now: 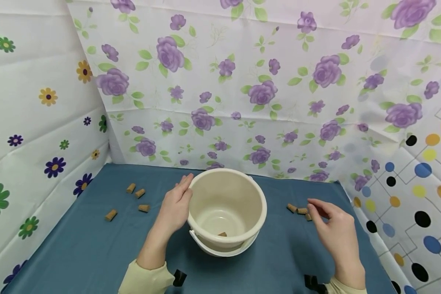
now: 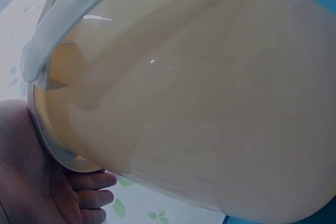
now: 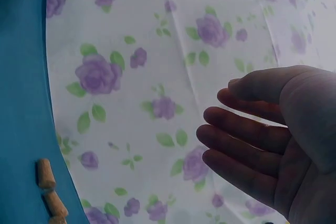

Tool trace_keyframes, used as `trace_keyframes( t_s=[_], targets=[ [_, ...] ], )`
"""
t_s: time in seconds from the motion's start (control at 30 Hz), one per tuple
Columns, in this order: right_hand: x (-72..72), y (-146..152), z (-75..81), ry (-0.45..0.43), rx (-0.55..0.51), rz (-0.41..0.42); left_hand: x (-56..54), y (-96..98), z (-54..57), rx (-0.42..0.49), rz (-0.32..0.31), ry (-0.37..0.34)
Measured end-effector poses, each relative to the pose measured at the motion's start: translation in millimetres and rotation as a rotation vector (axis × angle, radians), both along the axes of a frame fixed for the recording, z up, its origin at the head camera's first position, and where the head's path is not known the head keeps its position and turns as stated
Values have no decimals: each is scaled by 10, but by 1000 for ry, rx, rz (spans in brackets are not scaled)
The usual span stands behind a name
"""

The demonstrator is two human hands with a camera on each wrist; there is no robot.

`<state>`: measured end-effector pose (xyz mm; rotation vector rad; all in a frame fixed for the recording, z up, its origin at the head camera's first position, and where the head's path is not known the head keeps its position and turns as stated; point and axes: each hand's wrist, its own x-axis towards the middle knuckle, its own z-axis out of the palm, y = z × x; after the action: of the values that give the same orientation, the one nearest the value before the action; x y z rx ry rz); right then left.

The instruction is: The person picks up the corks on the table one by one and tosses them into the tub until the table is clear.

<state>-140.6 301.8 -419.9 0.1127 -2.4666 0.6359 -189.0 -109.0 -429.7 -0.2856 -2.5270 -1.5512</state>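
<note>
A cream plastic bucket (image 1: 226, 196) stands at the middle of the table, its white carry handle (image 1: 222, 252) hanging down at the front. Inside, a cork (image 1: 222, 234) lies near the front wall. My left hand (image 1: 176, 206) rests against the bucket's left rim with its fingers extended; the left wrist view shows the fingers (image 2: 93, 199) by the underside of that rim. Off to the right, my right hand (image 1: 334, 228) hovers beside three corks (image 1: 302, 211), its fingers loosely bent and holding nothing. Those corks (image 3: 46, 173) also appear at lower left in the right wrist view.
Several more corks (image 1: 143, 208) are scattered on the blue tablecloth (image 1: 92, 245) left of the bucket. A purple-flowered sheet (image 1: 206, 81) hangs behind the table, with patterned sheets on the left (image 1: 29, 114) and right (image 1: 422, 179).
</note>
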Motion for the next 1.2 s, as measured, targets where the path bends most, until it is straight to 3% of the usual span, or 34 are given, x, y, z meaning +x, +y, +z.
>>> trace_keyframes(
  t_s=[0.37, 0.8, 1.2],
  targets=[
    [9, 229, 9, -23, -23, -59, -9, -1, -1, -7, 1, -24],
    [17, 408, -8, -41, -35, -133, -13, 5, -5, -12, -2, -6],
    [-146, 614, -318, -219, -85, -145, -14, 0, -8, -6, -10, 19]
  ],
)
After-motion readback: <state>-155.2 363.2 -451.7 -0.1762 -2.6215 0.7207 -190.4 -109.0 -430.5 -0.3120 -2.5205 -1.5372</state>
